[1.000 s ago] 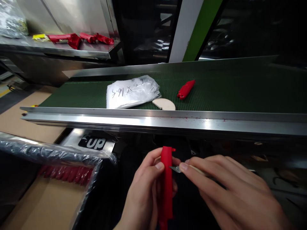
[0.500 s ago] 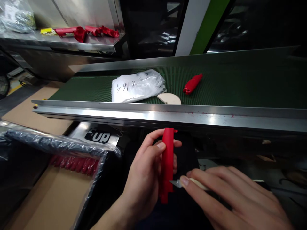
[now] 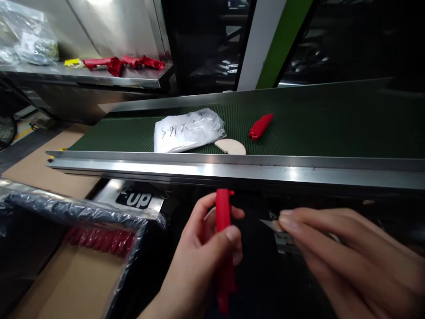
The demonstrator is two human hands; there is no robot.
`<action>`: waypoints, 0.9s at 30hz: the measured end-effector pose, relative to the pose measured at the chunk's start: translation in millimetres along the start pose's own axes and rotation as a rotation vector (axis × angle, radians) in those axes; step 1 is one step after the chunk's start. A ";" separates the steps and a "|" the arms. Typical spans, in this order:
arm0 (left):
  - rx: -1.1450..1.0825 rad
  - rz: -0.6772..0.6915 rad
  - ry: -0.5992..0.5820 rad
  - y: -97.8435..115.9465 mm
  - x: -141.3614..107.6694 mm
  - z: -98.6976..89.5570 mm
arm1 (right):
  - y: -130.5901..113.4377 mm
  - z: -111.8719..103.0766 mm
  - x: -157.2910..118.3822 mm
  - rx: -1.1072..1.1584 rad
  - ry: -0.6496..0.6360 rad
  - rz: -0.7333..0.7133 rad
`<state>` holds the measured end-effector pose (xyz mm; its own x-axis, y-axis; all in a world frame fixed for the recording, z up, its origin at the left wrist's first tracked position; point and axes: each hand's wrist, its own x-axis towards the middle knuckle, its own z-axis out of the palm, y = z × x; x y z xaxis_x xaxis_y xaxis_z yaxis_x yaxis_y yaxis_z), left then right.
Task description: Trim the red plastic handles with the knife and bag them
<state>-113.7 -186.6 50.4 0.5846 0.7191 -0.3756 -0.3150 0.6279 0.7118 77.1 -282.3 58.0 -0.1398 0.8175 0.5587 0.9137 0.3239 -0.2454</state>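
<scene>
A long red plastic part (image 3: 223, 212) stands roughly upright in my left hand (image 3: 206, 248), whose thumb lies across its front. To the right, my right hand (image 3: 345, 248) pinches a small knife (image 3: 269, 224) with a pointed blade aimed left, apart from the red part. Most of the knife's handle is hidden by my fingers. On the green belt (image 3: 315, 128) beyond lie another red part (image 3: 260, 126), a flat cream-coloured piece (image 3: 231, 146) and a white plastic bag (image 3: 187, 130) with handwriting.
The belt's metal rail (image 3: 186, 169) runs across in front of my hands. At the lower left is a plastic-lined box (image 3: 76, 206) holding several wrapped red parts (image 3: 99, 240). A metal shelf (image 3: 139, 79) at the back left carries red pieces (image 3: 102, 63) and clear bags (image 3: 36, 46).
My right hand has drawn the knife away from the red part, up and to the right. The left thumb has moved lower across the part, which is turned slightly. The view has tilted up a little.
</scene>
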 end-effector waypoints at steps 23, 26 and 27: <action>-0.052 -0.048 -0.191 -13.9 -21.3 3.0 | 10.5 12.4 14.2 -0.122 0.022 0.016; -0.157 -0.110 -0.263 -17.6 -21.2 -1.6 | 14.7 9.3 11.6 -0.020 0.047 0.079; -0.182 -0.126 -0.273 -18.0 -19.8 -3.7 | 13.6 8.4 10.5 0.030 0.034 0.070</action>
<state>-122.4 -211.0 42.8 0.7978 0.5420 -0.2640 -0.3416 0.7673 0.5428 84.9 -265.3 53.9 -0.0622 0.8224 0.5655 0.9089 0.2807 -0.3083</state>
